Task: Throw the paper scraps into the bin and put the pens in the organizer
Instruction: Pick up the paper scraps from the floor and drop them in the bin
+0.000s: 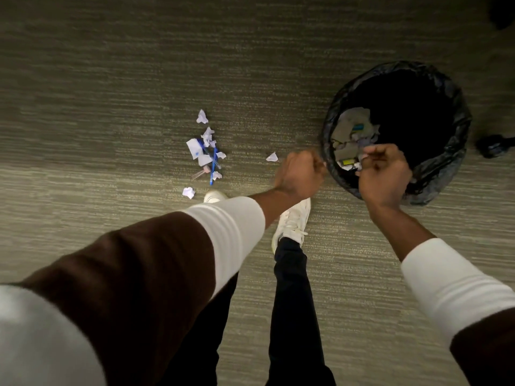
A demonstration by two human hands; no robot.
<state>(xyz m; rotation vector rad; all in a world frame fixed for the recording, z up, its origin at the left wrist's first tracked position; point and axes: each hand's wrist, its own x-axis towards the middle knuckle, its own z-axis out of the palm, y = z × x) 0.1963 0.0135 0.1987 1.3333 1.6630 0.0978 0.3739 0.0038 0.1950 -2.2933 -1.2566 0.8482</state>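
step: dropping scraps | right hand (383, 171) curled over black-lined bin (457, 135), pinching white paper bits (362, 158) | left hand (301, 174) fisted beside rim, contents unclear | more paper scraps (204, 146), blue pens (214, 162) on carpet beyond my left hand | release fully inside the liner

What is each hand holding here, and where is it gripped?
Right hand pinches paper scraps over the bin. Left hand is fisted; contents hidden.
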